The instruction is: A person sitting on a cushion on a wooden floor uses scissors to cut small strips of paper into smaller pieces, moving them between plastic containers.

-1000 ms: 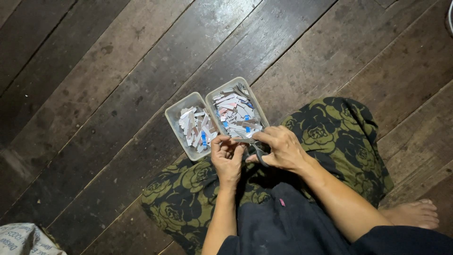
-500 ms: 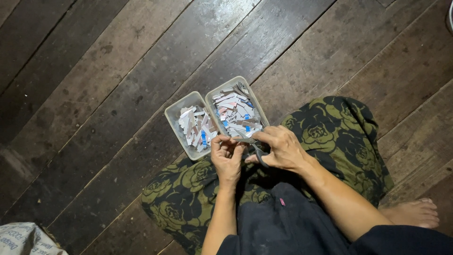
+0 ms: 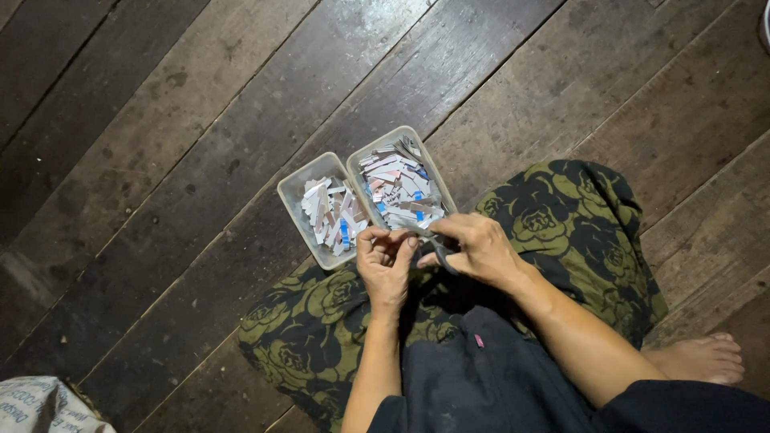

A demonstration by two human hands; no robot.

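Scissors (image 3: 437,255), dark-handled, sit gripped in my right hand (image 3: 477,250), blades pointing left toward a small strip (image 3: 399,237) pinched between the fingertips of my left hand (image 3: 385,265). Strip and blades meet just at the near rim of the right tray (image 3: 437,172), so the strip lies left of the right hand and directly at the left one. Both trays hold cut slips; the left tray (image 3: 290,200) touches its neighbour. All rests on the plank floor (image 3: 160,160), in front of my green-patterned lap cloth (image 3: 321,313).
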